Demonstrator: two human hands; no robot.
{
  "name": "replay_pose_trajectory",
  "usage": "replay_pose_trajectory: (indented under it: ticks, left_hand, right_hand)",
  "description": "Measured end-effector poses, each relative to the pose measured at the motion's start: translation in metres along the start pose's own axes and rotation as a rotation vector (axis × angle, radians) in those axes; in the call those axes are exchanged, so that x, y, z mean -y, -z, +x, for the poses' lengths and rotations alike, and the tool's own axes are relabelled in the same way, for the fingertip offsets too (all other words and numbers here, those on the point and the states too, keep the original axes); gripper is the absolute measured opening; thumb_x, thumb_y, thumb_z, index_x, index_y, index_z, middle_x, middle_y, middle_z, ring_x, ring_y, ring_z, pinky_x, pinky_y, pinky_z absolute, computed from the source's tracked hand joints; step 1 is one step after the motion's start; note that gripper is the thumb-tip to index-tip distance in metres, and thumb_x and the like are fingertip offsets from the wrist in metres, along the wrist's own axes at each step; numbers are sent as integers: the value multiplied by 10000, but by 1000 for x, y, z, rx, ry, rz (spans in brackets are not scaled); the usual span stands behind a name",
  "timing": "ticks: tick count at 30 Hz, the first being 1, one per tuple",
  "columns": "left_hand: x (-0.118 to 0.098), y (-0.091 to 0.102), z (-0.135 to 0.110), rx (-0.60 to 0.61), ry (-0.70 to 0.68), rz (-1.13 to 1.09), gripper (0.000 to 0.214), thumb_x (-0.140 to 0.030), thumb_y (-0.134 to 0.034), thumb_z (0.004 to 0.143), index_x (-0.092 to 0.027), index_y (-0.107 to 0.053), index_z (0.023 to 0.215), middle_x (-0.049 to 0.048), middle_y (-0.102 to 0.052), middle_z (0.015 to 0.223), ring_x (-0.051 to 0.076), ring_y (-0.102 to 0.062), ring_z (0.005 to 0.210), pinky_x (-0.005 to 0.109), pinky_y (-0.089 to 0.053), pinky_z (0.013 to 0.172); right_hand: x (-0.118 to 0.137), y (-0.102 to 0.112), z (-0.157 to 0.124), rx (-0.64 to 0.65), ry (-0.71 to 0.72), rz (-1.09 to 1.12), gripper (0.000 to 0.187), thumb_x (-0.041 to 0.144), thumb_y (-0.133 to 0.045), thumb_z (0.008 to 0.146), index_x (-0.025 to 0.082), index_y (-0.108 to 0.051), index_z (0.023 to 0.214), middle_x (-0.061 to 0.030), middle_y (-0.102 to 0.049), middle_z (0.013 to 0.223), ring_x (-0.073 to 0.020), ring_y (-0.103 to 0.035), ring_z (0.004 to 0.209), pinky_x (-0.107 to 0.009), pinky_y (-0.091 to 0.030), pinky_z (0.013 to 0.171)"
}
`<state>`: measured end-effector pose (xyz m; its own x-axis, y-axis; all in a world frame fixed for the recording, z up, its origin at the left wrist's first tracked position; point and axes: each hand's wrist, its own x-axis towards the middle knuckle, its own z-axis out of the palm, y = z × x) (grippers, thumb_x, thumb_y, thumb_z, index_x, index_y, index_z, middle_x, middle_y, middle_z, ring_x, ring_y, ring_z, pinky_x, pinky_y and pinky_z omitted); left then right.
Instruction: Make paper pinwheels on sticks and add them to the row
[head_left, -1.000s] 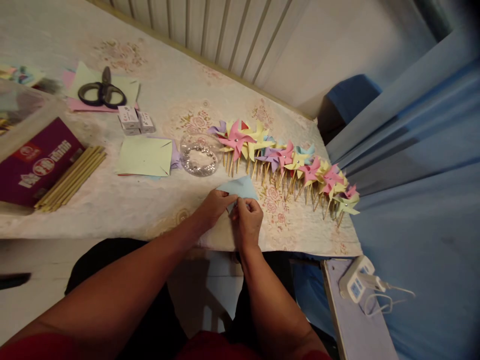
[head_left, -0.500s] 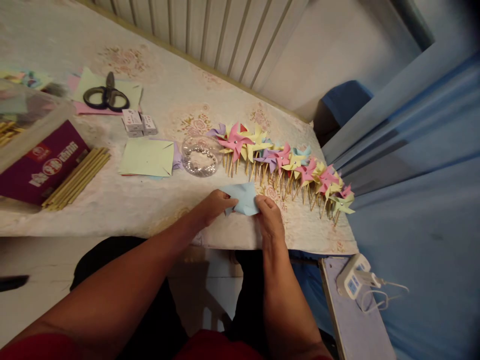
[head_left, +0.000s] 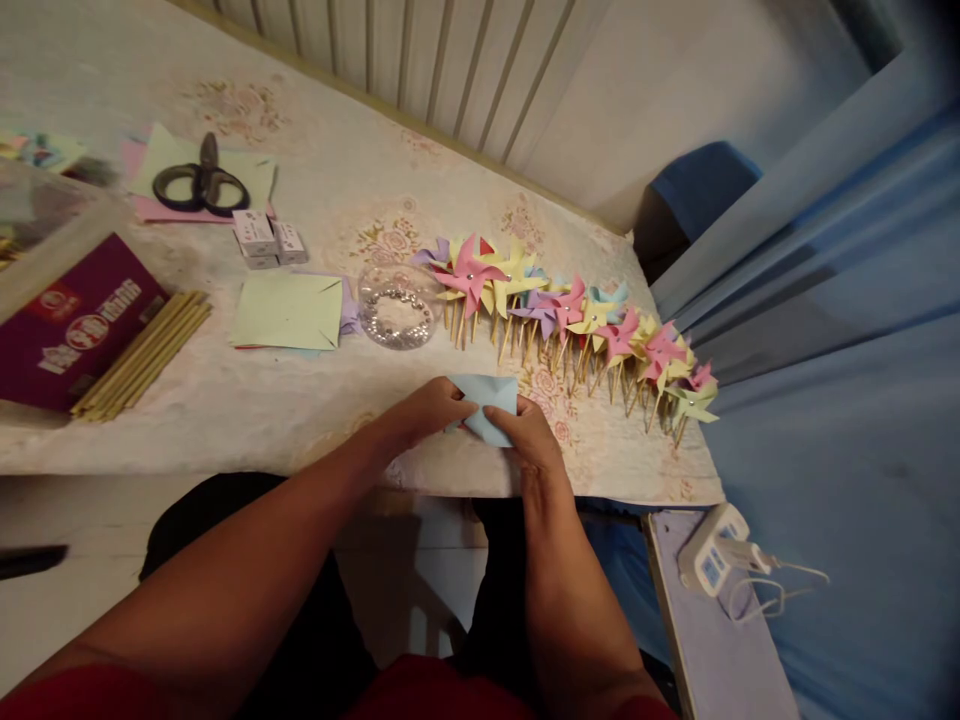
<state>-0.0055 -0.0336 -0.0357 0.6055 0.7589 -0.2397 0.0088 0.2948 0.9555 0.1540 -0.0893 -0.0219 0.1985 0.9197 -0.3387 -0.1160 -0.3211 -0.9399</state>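
Note:
A sheet of light blue paper (head_left: 495, 392) is held between my two hands, near the table's front edge. My left hand (head_left: 442, 405) pinches its left side, thumb on top. From the right, my right hand (head_left: 529, 428) grips it with the thumb pressed on the paper's middle. Part of the sheet looks bent over under the thumbs. Just beyond my hands stands a round clear dish (head_left: 397, 308) of small shiny metal pieces. Left of it lies a stack of square paper (head_left: 286, 312), pale green on top, with slits at the corners.
Finished paper pinwheels (head_left: 577, 315) on sticks lie in a row at the right. Scissors (head_left: 201, 188) rest on coloured paper, near small white boxes (head_left: 266, 240). At the left are wooden sticks (head_left: 142, 355) and a purple-labelled box (head_left: 75, 320). A power strip (head_left: 712, 550) sits lower right.
My right hand has shifted inward, its thumb moving from the paper's right edge onto its middle. My left hand keeps its pinch. The camera view has shifted slightly.

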Motion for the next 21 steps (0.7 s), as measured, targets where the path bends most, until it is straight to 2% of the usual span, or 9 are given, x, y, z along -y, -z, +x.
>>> replay_pose_trajectory:
  ticks: [5,9,14,17,21]
  left_hand:
    - [3,2,1,16,-34,113,98,-239,-585,622,-155,-634,633,-10,-581,583,127,-478,544,246,-317,533]
    - [-1,0,-1,17,-40,137,115,-231,-582,615,-144,-648,654,-11,-583,593,129,-489,560,248,-333,546]
    - [-12,-2,-8,44,-14,-85,106,-245,-653,634,-154,-629,683,-26,-584,607,109,-500,565,237,-377,572]
    - [-14,-1,-11,28,56,-261,232,-351,-737,678,-153,-628,730,2,-636,685,121,-577,628,253,-449,644]
    - [-9,-5,-11,-12,99,-509,392,-423,-818,655,-138,-645,861,49,-688,817,153,-647,739,297,-501,746]
  right_hand:
    - [4,-2,-2,-52,18,-124,232,262,-770,559,147,-727,755,-1,-727,658,-127,-593,536,-244,-480,543]
    - [3,-4,-2,-65,25,-143,200,223,-739,553,148,-723,737,4,-723,646,-127,-590,537,-240,-480,537]
    - [-2,-7,0,-90,49,14,254,236,-763,547,157,-718,784,1,-734,681,-147,-621,571,-268,-521,581]
    - [-3,-11,2,-118,93,147,287,241,-767,562,157,-710,830,-9,-742,734,-150,-634,602,-277,-539,612]
    - [-1,-19,2,-185,168,285,347,241,-761,564,159,-696,895,-18,-749,802,-158,-658,667,-289,-560,679]
